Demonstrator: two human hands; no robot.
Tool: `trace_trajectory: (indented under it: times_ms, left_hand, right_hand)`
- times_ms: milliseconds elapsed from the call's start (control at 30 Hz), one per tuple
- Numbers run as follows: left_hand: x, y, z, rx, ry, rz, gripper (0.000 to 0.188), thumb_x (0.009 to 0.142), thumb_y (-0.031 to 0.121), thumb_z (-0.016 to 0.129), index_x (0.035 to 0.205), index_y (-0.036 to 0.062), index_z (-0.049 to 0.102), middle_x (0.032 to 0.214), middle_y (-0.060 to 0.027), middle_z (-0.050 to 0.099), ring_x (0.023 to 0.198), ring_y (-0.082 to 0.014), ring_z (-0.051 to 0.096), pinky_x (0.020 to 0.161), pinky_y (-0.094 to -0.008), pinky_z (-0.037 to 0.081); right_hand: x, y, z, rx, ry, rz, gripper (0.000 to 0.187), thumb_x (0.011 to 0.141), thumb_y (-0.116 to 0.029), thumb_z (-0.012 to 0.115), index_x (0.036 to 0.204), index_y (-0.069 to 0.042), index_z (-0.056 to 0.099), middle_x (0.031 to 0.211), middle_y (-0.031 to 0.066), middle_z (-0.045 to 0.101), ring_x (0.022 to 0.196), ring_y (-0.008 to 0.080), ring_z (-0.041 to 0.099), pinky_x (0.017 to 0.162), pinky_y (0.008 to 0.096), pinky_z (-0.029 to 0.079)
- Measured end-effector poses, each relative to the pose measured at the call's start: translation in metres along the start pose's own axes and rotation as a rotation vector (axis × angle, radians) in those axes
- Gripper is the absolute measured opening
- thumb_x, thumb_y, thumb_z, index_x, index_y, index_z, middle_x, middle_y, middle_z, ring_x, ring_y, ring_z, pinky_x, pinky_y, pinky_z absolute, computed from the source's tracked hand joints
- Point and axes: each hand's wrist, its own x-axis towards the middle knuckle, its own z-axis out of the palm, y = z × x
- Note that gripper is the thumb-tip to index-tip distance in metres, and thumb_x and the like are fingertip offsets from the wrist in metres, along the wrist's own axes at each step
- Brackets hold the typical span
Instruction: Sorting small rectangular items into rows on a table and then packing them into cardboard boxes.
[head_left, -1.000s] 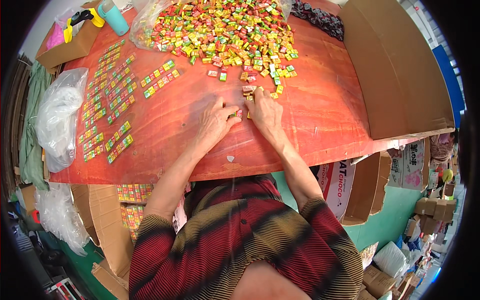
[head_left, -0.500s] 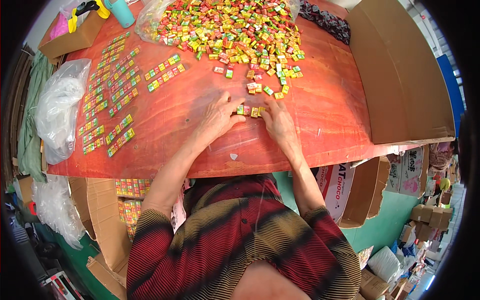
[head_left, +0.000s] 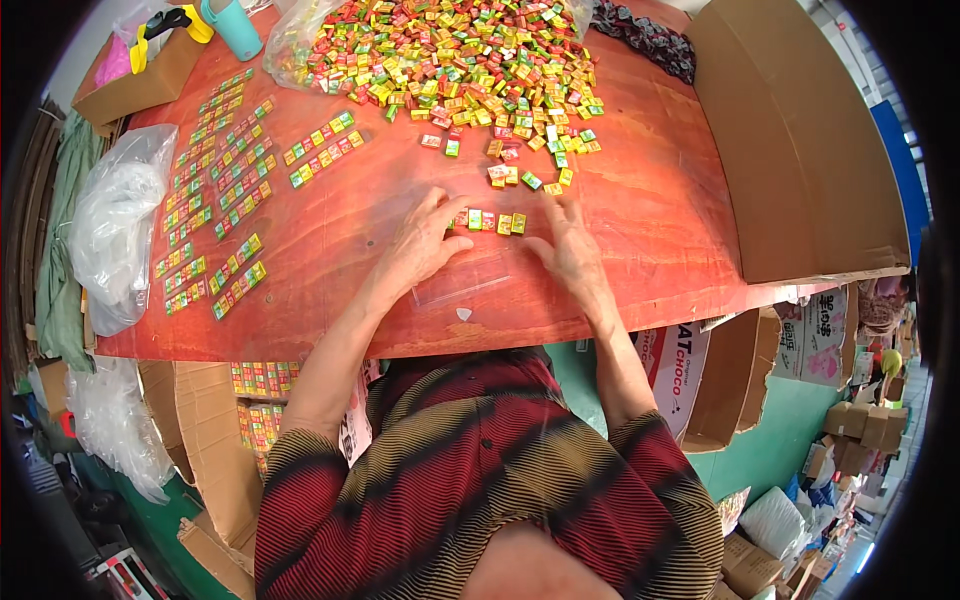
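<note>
A short row of small red, yellow and green boxes [head_left: 488, 221] lies on the red wooden table in front of me. At the row's left end is my left hand [head_left: 420, 245], thumb spread from the fingers; its fingertips partly cover the end box, and whether they touch it I cannot tell. My right hand [head_left: 572, 250] rests just right of the row, fingers and thumb apart, with nothing in it. A few loose boxes [head_left: 512, 175] are scattered beyond the row. Farther back a large heap of the same boxes [head_left: 460, 60] spills from a clear plastic bag [head_left: 290, 55].
Neat rows of boxes [head_left: 240, 165] cover the table's left side, beside a clear plastic bag [head_left: 120, 230]. A carton [head_left: 145, 85] and a teal cup [head_left: 232, 28] stand far left. A big cardboard box [head_left: 800, 150] rises at right. Below the table's left edge, an open carton [head_left: 215, 430] stands.
My right hand has drawn away from the row's right end, its fingers spreading. The left hand has shifted slightly left. The row now lies uncovered at its right end.
</note>
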Motion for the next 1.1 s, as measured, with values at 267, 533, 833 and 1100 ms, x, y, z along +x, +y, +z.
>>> trace_trajectory:
  times_ms: [267,533,833,1100]
  left_hand:
    - [0.010,-0.006,0.011,-0.001,-0.007,0.023,0.043,0.069,0.012,0.066,0.110,0.0067,0.052,0.099,-0.0137,0.049,0.091,-0.0311,0.051,0.077,-0.0378,0.043]
    - [0.008,-0.008,0.004,-0.011,0.018,0.027,0.043,0.069,0.009,0.066,0.108,0.0031,0.051,0.097,-0.0134,0.048,0.091,-0.0299,0.051,0.078,-0.0361,0.042]
    - [0.006,-0.005,0.003,0.012,-0.018,-0.057,0.039,0.070,0.009,0.066,0.106,0.0026,0.053,0.098,-0.0132,0.047,0.091,-0.0290,0.050,0.078,-0.0354,0.042]
    - [0.005,-0.005,0.005,0.002,-0.003,-0.015,0.037,0.071,0.010,0.065,0.106,0.0043,0.053,0.099,-0.0137,0.046,0.091,-0.0305,0.050,0.078,-0.0363,0.042]
  right_hand:
    - [0.014,-0.017,0.015,0.076,-0.138,-0.135,0.040,0.074,-0.012,0.061,0.111,-0.005,0.050,0.107,0.0139,0.049,0.093,0.0325,0.053,0.074,0.0385,0.045]
    - [0.022,0.001,0.007,0.129,0.031,-0.231,0.029,0.075,-0.010,0.060,0.102,-0.007,0.053,0.096,0.0142,0.050,0.081,0.0339,0.055,0.067,0.0412,0.046]
    - [0.024,0.019,0.015,-0.204,0.122,0.039,0.018,0.077,-0.012,0.057,0.091,-0.005,0.049,0.090,0.0157,0.051,0.077,0.0352,0.055,0.061,0.0429,0.046]
    - [0.000,0.012,0.010,0.024,-0.032,-0.180,0.027,0.077,-0.005,0.054,0.104,-0.003,0.050,0.096,0.0159,0.052,0.089,0.0346,0.053,0.074,0.0389,0.045]
